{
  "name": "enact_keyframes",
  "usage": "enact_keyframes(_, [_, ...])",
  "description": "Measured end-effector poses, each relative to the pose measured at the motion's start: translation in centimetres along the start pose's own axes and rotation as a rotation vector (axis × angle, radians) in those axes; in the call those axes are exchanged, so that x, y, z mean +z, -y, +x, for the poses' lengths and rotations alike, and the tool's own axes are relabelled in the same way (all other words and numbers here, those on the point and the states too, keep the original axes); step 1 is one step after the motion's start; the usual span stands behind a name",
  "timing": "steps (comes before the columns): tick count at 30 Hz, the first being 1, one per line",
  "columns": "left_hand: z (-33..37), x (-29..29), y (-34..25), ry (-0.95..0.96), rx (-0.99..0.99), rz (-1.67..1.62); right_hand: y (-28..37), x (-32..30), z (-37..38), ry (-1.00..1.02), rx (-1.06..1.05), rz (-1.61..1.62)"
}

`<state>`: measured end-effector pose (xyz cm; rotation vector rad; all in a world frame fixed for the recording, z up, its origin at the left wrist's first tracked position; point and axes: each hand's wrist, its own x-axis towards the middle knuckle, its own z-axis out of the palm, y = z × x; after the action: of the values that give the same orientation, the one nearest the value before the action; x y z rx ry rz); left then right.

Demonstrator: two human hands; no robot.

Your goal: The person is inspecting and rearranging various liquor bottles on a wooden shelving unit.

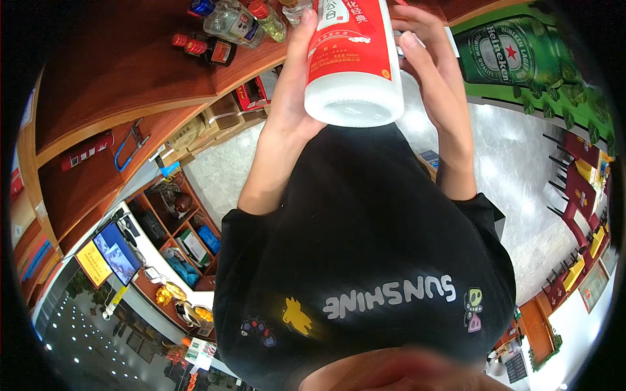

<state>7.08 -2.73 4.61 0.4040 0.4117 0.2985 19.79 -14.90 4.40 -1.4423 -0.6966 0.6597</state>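
Observation:
A white bottle (354,104) with a red label is held up at the top middle, tilted so that its base faces me. The picture's edge cuts off its upper end. My left hand (295,88) is closed on the bottle's left side, its fingers partly hidden behind it. On the other side, my right hand (435,68) has its fingers curled close against the bottle. Something small and pale shows between that thumb and the fingers, too hidden to name.
Several liquor bottles (235,25) stand on a wooden shelf (130,58) at the upper left. Below are cubbyholes (179,218) and a lit monitor (117,253). A green beer poster (512,55) hangs at upper right, with dark red chairs (579,189) farther down.

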Motion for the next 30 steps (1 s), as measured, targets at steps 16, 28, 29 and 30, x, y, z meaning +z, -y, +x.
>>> enact_keyframes(16, [9.6, 0.4, 4.8, 0.385, -0.24, 0.27, -2.0, -7.3, 1.9, -0.074, -0.028, 0.283])
enact_keyframes(28, [17.8, 2.9, 5.1, 0.375, 0.768, 1.593, -2.5, -11.3, 9.0, -0.285, -0.323, -0.153])
enact_keyframes(29, [18.6, 2.8, 5.2, 0.365, 0.768, 1.599, -2.8, -11.5, 9.7, -0.277, -0.322, -0.146])
enact_keyframes(30, [19.2, 2.8, 5.4, 0.3, 0.772, 1.641, -3.3, -11.8, 10.5, -0.3, -0.362, -0.175])
